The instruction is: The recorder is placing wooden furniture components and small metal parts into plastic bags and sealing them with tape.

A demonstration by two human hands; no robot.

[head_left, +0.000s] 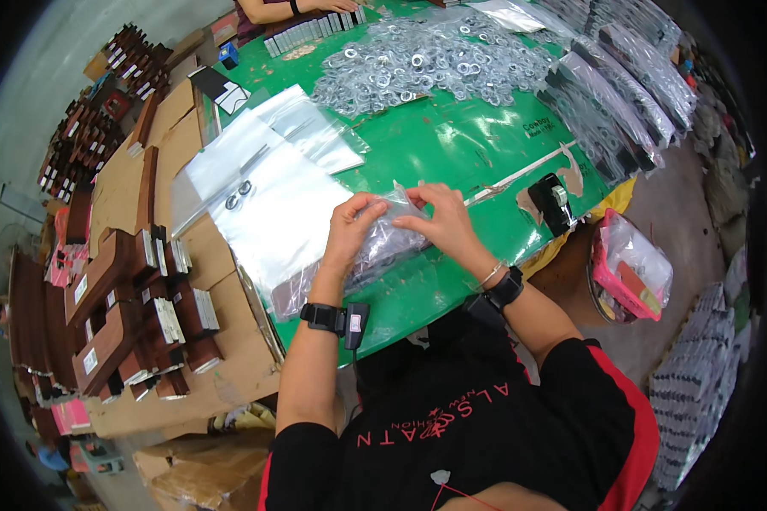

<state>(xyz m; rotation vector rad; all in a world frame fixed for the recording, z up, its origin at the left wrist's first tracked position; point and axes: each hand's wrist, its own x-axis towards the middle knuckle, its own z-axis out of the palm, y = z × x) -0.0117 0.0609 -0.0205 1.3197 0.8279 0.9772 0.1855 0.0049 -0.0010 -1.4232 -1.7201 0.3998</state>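
A clear plastic bag (387, 242) lies at the near edge of the green table (452, 149), with something brownish inside that I cannot make out. My left hand (351, 228) pinches the bag's upper edge between thumb and fingers. Close beside it, my right hand (441, 220) grips the same gathered edge. Both wrists wear black straps with small devices. Left of the bag lies a stack of flat clear bags (268, 204), with two small dark rings (239, 195) on top.
Many clear-wrapped rings (435, 64) are heaped at the back. Bagged bundles (609, 94) are stacked back right. A tape dispenser (554, 204) sits at the right edge, near a pink basket (626, 272). Brown bars (136, 311) pile up at left. Another person's hand (337, 5) is at the far edge.
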